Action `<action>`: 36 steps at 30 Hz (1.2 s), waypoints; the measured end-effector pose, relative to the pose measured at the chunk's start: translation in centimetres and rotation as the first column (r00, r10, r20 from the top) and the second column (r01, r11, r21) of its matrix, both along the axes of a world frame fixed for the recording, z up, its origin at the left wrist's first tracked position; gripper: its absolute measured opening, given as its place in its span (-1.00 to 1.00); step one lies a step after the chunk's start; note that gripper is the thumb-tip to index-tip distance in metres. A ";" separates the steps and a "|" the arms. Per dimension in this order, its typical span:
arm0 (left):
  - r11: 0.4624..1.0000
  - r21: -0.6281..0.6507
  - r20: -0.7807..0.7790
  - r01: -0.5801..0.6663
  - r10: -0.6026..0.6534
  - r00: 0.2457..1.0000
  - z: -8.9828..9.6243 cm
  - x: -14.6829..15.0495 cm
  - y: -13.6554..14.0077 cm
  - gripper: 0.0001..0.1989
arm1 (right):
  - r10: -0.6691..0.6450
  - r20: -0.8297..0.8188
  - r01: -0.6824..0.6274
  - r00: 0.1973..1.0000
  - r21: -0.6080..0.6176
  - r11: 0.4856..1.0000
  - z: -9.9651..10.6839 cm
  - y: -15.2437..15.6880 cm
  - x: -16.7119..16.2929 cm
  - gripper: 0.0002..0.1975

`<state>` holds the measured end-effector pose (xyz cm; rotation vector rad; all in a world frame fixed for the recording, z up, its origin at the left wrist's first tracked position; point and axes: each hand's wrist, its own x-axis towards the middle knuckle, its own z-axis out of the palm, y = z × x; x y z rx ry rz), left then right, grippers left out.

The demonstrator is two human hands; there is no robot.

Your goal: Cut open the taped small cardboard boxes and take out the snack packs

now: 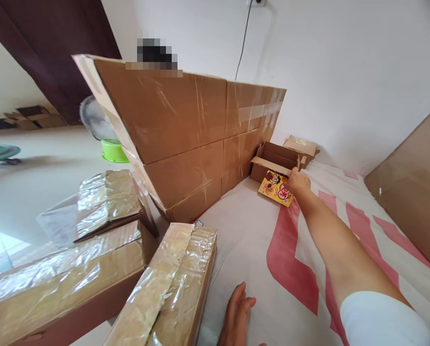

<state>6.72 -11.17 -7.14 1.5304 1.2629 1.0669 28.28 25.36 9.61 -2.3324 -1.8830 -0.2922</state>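
At the far end of the cloth, my right hand is closed at the near right corner of a small open cardboard box, with a flap standing up just above the fingers. A flat yellow printed packet lies against the front of that box, its right edge beside my hand. Whether the fingers also touch the packet is hidden. My left hand is low in the view, over the cloth, its fingers loosely stretched and holding nothing. Just left of it is a long taped carton.
A tall wall of taped cartons stands left of centre, a person's head partly showing behind it. More taped cartons lie at left, near a fan. Another small box sits by the wall; a large cardboard panel stands right.
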 end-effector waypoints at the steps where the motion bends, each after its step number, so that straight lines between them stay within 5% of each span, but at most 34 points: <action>1: 1.000 -0.014 -0.008 -0.007 0.007 1.000 0.1 0.1 0.0 -0.43 | -0.015 -0.001 0.015 1.000 0.013 1.000 -0.1 0.4 0.1 -0.60; 7: 1.000 -0.016 -0.071 0.021 -0.022 0.997 -0.5 0.3 0.1 -0.50 | -0.056 -0.036 0.060 0.998 0.119 0.991 -1.0 1.1 0.0 -0.70; 12: 0.986 -0.041 -0.173 0.164 -0.169 0.970 -1.0 -0.1 0.6 -0.39 | -0.031 -0.071 0.041 0.997 0.140 0.989 -2.4 -1.4 -1.2 -0.62; 17: 0.964 0.012 -0.212 0.265 -0.256 0.943 1.8 -0.6 0.5 -0.39 | 0.199 -0.078 -0.196 0.977 0.043 0.980 -3.7 -7.0 -3.5 -0.65; 22: 0.943 0.234 -0.183 0.238 -0.198 0.963 5.5 -0.9 -0.5 -0.57 | 0.462 -0.204 -0.487 0.863 -0.094 0.869 -5.6 -14.4 -6.8 -0.79; 27: 0.772 0.471 -0.226 0.426 -0.362 0.904 4.8 -4.8 -5.2 -0.76 | 0.669 -0.501 -0.774 0.549 -0.003 0.633 -6.3 -22.3 -9.5 -0.67; 29: 0.822 0.494 -0.189 0.285 -0.219 0.957 3.8 -7.8 -7.2 -0.83 | 0.672 -0.598 -0.821 0.437 0.042 0.570 -6.3 -24.8 -9.9 -0.58; 30: 0.852 0.514 -0.149 0.099 -0.025 0.988 3.6 -9.5 -7.9 -0.80 | 0.660 -0.636 -0.828 0.401 0.056 0.558 -6.4 -25.7 -10.0 -0.52; 31: 0.824 0.554 -0.097 -0.121 0.209 0.973 3.6 -11.2 -8.2 -0.79 | 0.638 -0.673 -0.829 0.374 0.066 0.555 -6.4 -26.3 -10.2 -0.45; 33: 0.632 0.621 0.022 -0.465 0.578 0.816 4.2 -14.2 -8.1 -0.80 | 0.580 -0.744 -0.815 0.332 0.084 0.574 -6.5 -27.0 -10.6 -0.27; 34: 0.543 0.631 0.077 -0.554 0.667 0.741 4.7 -15.3 -7.7 -0.74 | 0.545 -0.779 -0.803 0.310 0.092 0.589 -6.5 -26.9 -10.9 -0.17; 36: 0.539 0.556 0.098 -0.633 0.714 0.694 5.5 -16.4 -6.7 -0.58 | 0.478 -0.842 -0.780 0.252 0.115 0.614 -6.6 -26.4 -11.7 0.00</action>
